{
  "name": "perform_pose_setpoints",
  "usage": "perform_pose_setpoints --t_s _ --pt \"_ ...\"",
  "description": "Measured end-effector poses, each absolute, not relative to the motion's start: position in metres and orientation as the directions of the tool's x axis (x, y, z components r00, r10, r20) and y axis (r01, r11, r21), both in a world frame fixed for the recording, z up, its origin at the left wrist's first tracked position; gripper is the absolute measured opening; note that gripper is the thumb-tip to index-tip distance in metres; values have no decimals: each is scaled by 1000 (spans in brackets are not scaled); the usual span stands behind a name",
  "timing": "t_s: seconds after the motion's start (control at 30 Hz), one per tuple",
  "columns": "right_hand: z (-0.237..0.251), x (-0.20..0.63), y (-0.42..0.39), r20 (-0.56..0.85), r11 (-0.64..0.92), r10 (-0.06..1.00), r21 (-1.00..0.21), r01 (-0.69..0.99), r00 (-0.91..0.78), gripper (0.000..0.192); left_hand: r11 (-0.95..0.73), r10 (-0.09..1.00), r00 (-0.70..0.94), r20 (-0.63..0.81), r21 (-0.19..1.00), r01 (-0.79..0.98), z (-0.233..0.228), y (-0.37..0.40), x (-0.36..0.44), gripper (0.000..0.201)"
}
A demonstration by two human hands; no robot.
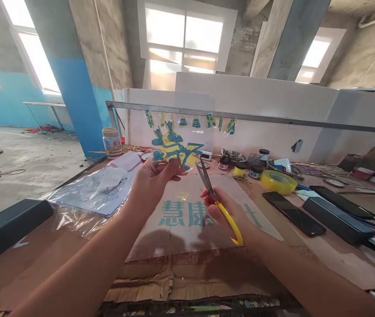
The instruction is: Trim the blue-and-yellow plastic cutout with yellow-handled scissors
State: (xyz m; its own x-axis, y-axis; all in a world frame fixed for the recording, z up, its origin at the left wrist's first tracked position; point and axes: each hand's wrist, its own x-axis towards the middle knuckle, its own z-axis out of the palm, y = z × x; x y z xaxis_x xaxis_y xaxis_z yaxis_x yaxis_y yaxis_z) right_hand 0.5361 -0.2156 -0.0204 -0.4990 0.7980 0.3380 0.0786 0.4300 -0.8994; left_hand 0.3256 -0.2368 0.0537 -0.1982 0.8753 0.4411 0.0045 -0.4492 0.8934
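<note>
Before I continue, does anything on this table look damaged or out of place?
Yes. The cardboard along the near edge looks torn and creased, and a small crumpled scrap lies on the lettered sheet, perhaps a stray offcut.

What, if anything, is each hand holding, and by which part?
The left hand pinches a teal-and-yellow cutout near its lower edge; the right hand holds the scissors by their yellow handle.

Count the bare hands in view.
2. The left hand, left of centre, pinches a flat teal-and-yellow cutout; the right hand, right of centre, holds metal scissors with yellow handles above the pale, teal-lettered sheet. No others show.
</note>
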Motion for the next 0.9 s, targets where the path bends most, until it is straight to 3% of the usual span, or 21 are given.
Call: perform_pose_setpoints --t_s 0.1,0.37,0.63,0.8,0.9 --pt "-25 535 -214 323 426 792 -900 90 -517 42 -445 883 -150 444 895 28 53 -238 329 32" --pt "-16 535 -216 267 378 785 -921 90 -560 48 -475 844 -222 489 872 115 49 -237 327 18" --pt "-13 535 -220 252 387 774 -914 119 -581 51 -497 814 -226 535 843 204 52 -242 328 23" --pt "-15 534 -218 283 386 800 -918 93 -529 51 -472 806 -312 503 864 174 51 -241 329 23" --pt "-12 534 -217 328 377 849 -925 41 -415 54 -428 878 -212 430 902 57 47 -238 333 21"
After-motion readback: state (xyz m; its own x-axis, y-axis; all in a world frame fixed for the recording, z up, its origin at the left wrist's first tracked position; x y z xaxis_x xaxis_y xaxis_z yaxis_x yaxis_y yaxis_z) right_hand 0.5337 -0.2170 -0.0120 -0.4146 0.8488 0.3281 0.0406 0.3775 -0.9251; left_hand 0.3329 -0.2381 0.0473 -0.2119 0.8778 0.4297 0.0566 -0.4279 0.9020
